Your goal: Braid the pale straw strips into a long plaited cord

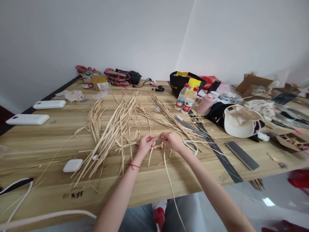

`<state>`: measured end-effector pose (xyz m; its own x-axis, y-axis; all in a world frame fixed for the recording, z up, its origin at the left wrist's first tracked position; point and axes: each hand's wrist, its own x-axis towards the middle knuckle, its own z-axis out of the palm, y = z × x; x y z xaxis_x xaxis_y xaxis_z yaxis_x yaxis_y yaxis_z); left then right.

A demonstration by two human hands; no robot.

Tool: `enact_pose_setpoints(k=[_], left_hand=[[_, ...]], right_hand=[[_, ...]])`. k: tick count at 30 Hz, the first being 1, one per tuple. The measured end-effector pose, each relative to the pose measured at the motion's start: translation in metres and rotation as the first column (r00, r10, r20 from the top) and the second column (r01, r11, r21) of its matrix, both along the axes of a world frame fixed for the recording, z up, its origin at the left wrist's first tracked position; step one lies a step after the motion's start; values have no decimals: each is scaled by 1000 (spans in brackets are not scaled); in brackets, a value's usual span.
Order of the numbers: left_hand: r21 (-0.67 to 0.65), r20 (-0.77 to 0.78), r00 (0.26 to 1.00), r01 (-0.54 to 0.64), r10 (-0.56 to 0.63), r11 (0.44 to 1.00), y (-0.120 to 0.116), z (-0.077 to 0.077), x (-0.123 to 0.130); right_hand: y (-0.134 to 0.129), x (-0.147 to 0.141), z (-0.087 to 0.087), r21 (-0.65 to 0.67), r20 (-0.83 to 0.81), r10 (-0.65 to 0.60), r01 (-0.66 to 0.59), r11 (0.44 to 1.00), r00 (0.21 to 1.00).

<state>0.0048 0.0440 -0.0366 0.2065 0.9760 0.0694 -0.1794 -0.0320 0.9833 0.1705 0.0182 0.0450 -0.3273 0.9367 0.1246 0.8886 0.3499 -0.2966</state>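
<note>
My left hand (146,143) and my right hand (170,140) meet over a woven straw piece (129,144) near the middle of the table. Fingertips of both hands are pinched close together on the straw. Braided parts of the piece show on either side of the left hand, with loose ends sticking out towards me. From under the right hand a long straw strand (169,175) hangs over the table's front edge. Beside the right wrist lie scissors with pale handles (191,147), partly covered by straw. The exact strand between the fingertips is hidden.
Bundles of dry straw (116,125) spread left of my hands, with more straw (173,119) beyond them. Two bottles (187,100), a pink cup (205,103), a cap (241,120) and a phone (242,155) stand or lie right. A white case (72,165) sits left.
</note>
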Motion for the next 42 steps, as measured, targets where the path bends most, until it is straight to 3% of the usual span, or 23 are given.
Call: enact_pose_setpoints(k=[15, 25, 32, 42], left_hand=[[20, -53, 998, 39, -38, 999, 1, -2, -3], [12, -51, 999, 17, -17, 1000, -1, 1, -2], [9, -77, 997, 18, -18, 1000, -3, 4, -2], [53, -101, 995, 20, -14, 998, -6, 9, -2]], right_hand=[[3, 6, -30, -25, -340, -63, 58, 998, 938], [-1, 4, -36, -57, -415, -102, 86, 995, 904], [-3, 8, -35, -69, -445, -30, -1, 998, 895], [-6, 10, -31, -63, -460, -17, -14, 998, 888]])
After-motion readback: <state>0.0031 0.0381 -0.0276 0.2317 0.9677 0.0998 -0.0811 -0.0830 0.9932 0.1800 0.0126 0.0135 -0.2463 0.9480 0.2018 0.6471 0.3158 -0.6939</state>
